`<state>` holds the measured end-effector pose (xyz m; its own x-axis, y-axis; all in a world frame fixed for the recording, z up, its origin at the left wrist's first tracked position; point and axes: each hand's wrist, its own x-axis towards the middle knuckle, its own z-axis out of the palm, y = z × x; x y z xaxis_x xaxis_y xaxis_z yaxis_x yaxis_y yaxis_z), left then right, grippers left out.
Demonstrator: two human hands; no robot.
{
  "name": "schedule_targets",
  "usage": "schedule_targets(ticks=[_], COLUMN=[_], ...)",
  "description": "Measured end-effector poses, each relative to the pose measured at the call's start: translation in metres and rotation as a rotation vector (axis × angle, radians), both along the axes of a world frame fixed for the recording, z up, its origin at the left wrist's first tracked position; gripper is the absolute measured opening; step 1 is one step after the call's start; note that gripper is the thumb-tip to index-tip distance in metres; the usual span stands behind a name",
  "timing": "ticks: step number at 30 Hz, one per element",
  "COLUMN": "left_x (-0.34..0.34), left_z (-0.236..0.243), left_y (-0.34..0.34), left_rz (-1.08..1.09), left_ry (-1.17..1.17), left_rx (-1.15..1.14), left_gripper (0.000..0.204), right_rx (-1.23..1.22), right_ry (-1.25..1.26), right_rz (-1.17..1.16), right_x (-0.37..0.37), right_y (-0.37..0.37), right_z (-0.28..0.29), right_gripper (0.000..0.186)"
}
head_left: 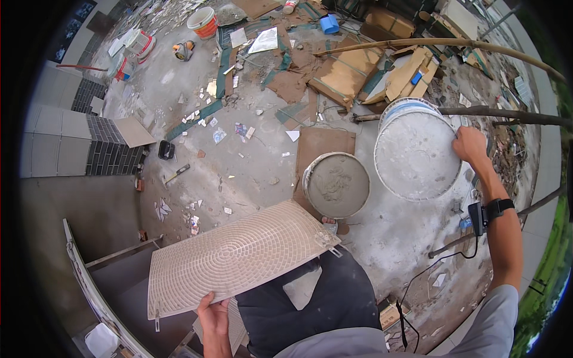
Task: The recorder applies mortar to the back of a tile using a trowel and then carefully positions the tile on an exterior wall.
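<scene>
My left hand (213, 316) grips the lower edge of a large beige tile (239, 247), thumb over the edge. The tile's face has concentric ridges, and small metal clips show at two corners. It lies slanted in front of my dark-trousered legs. My right hand (470, 145) is closed on the rim of a white bucket (418, 154), whose round, dusty face is toward me; I cannot tell whether that is its base or a lid. Between them stands a bucket of wet grey mortar (337, 185), just beyond my foot.
Cardboard (346, 68) and wooden poles (477, 113) lie at the upper right. Paint buckets (203, 22) and an orange power tool (183, 50) are far left. A hammer-like tool (176, 173) and tile shards litter the concrete. A cable hangs from the device (477, 218) on my right wrist.
</scene>
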<state>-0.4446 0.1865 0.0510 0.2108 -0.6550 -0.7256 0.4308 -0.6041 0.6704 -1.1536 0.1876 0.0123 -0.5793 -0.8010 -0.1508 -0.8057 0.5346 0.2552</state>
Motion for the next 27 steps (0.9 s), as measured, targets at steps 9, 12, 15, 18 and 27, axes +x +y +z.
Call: schedule_targets(ticks=[9,12,15,18,27], left_x=[0.029,0.048,0.067,0.080,0.153], left_z=[-0.019,-0.066,-0.090,-0.097,-0.089], left_y=[-0.219,-0.309,-0.390,-0.465,-0.587], left_rz=[-0.086,-0.116,-0.166,-0.249,-0.300], left_ry=[0.038,0.094,0.072,0.041,-0.099], left_rx=[0.017,0.092,0.146,0.208,0.203], left_gripper=[0.045,0.046,0.048,0.050,0.059], right_rx=[0.003,0.080,0.164,0.232,0.130], right_ry=[-0.216,-0.310,-0.395,-0.465,-0.792], right_rz=[-0.089,-0.232,-0.323,-0.413,-0.835], right_x=[0.089,0.145,0.203,0.237,0.315], right_y=[-0.256,-0.325,-0.398,-0.464,-0.556], right_z=[-0.056,-0.111,-0.156,-0.199,-0.253], right_gripper=[0.030,0.032,0.034,0.039,0.028])
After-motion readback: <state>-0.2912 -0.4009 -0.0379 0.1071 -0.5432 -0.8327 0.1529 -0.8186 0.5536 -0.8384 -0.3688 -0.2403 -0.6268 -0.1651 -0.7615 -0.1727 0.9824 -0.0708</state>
